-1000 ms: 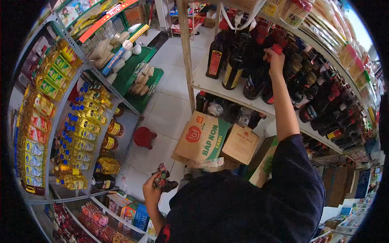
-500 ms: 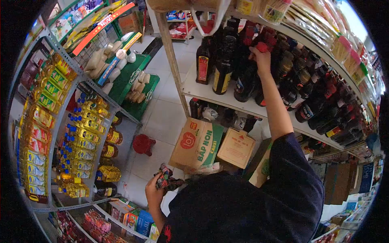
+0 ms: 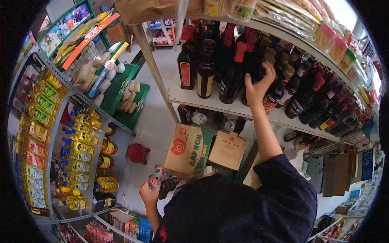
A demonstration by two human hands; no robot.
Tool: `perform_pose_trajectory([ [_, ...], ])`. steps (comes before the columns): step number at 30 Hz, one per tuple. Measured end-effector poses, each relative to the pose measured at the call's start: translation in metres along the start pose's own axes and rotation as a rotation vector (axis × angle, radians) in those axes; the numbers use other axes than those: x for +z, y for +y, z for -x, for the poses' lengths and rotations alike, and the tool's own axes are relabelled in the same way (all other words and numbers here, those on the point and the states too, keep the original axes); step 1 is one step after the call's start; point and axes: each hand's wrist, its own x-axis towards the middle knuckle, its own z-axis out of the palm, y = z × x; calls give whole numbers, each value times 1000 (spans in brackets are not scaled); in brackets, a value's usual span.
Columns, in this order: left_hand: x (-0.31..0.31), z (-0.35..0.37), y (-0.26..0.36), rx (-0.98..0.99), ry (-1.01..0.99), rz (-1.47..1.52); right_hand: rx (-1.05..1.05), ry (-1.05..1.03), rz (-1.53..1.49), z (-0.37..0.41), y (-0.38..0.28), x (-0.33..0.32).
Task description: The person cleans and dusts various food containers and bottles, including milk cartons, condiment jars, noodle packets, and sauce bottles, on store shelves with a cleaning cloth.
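Note:
My right hand (image 3: 260, 86) is open, its thumb and fingers spread around the upper part of a dark bottle in a row on the white shelf (image 3: 174, 94). Just left of it stands a dark bottle with a red cap (image 3: 239, 52). Farther left are a bottle with a yellow label (image 3: 205, 83) and one with a red label (image 3: 185, 75). Low at the left, my left hand (image 3: 149, 191) is closed on a crumpled patterned cloth (image 3: 155, 178), near the cardboard box (image 3: 188, 148).
A smaller box (image 3: 227, 150) stands beside the large one. A red stool (image 3: 138, 154) is on the tiled floor. Oil bottles (image 3: 83, 156) fill the left rack. Packets and toothpick tubs (image 3: 326, 36) line the upper shelf; a green display rack (image 3: 131, 95) stands beyond.
My right hand has let go of the red-capped bottle and moved right along the row, its fingers now spread. My left hand still holds the cloth. The view has shifted.

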Motion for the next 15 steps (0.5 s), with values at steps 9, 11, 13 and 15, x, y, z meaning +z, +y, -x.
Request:
perform_pose_trajectory([
  [9,0,1,16,-2,-158,-124,352,51,-80,-5,51,9],
  [11,1,8,21,-32,-137,-39,532,36,-211,-5,55,7],
  [13,5,14,11,-2,-156,-71,535,2,-208,-8,72,8],
  [15,9,21,6,29,-179,-101,537,-33,-200,-11,82,10],
])
